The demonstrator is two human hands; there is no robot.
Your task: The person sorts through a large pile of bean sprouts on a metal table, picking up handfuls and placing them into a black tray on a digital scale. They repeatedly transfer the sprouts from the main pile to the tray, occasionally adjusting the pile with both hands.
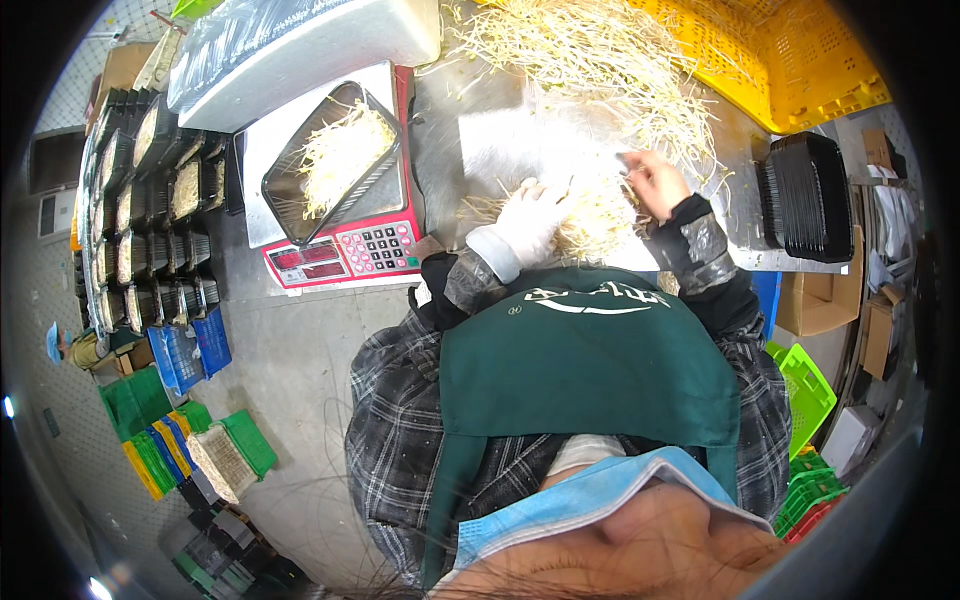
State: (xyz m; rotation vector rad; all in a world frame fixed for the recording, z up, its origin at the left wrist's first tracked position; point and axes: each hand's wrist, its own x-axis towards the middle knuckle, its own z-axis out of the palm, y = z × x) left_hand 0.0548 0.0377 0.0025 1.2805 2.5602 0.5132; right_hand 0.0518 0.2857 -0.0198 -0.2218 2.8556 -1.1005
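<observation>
My left hand [527, 223], in a white glove, rests against the left side of a small heap of bean sprouts [598, 223] near the metal table's front edge. Bare-skinned, my right hand [658, 184] lies at the heap's right side, fingers bent. Glare hides part of the fingertips, so a firm grip on sprouts cannot be made out. A larger pile of bean sprouts [600, 52] spreads beyond both hands. To the left, a black plastic tray [289, 202] holding sprouts sits tilted across the plate of a red and white digital scale [379, 247].
A yellow crate [806, 67] stands at the back right. Stacked black trays [814, 199] lie at the right end. Beyond the scale is a white foam box [315, 67] with plastic-covered contents. Filled black trays [187, 187] fill a rack at left. A cardboard box [821, 304] stands below right.
</observation>
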